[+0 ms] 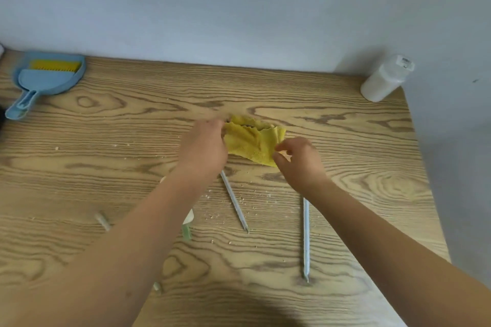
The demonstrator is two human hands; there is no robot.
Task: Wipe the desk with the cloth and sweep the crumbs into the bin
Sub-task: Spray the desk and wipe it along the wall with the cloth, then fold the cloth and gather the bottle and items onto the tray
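Note:
A crumpled yellow cloth [252, 141] lies on the wooden desk [106, 172] near its middle. My left hand [204, 146] grips the cloth's left edge with curled fingers. My right hand [300, 159] pinches the cloth's lower right corner between thumb and fingers. Pale crumbs [239, 207] are scattered on the desk in front of the cloth, between my forearms, and a few more lie to the left. No bin is in view.
A blue dustpan with a yellow brush [47, 77] lies at the back left corner. A white bottle [385, 79] stands at the back right corner. Two thin pens [235, 202] [306, 239] and a few small pale bits lie near my arms.

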